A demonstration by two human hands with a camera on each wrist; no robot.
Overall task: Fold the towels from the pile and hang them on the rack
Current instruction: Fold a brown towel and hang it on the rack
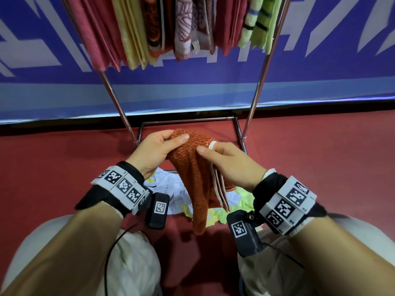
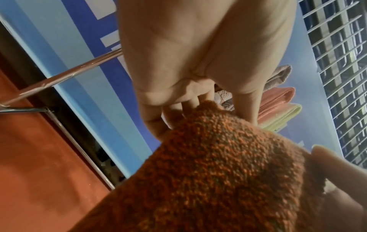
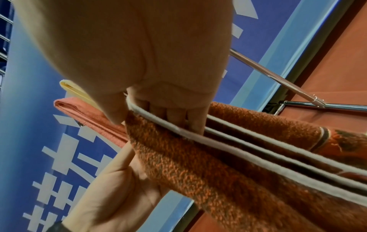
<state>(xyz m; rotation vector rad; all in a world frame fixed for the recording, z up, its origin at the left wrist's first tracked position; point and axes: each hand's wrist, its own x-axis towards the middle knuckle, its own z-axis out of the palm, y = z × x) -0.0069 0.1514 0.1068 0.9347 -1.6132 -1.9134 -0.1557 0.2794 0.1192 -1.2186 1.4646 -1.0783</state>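
Observation:
An orange speckled towel [image 1: 193, 167] with pale trim hangs folded between my two hands, low in front of the rack. My left hand [image 1: 168, 139] grips its upper left corner, thumb on top. My right hand [image 1: 206, 149] pinches the trimmed edge at the upper right. In the left wrist view my left hand [image 2: 190, 113] curls over the towel [image 2: 218, 172]. The right wrist view has my right hand [image 3: 158, 116] pinching the towel [image 3: 198, 164] at its layered trimmed edges. A pile of white and lime towels [image 1: 171, 189] lies on the red floor beneath. The chrome rack [image 1: 113, 97] stands ahead.
Several folded towels [image 1: 171, 28], pink, yellow, patterned, dark red and green, hang side by side on the rack's top. Its base frame [image 1: 188, 121] rests on the red floor [image 1: 64, 157]. A blue banner wall [image 1: 213, 82] stands behind. My knees are at the bottom.

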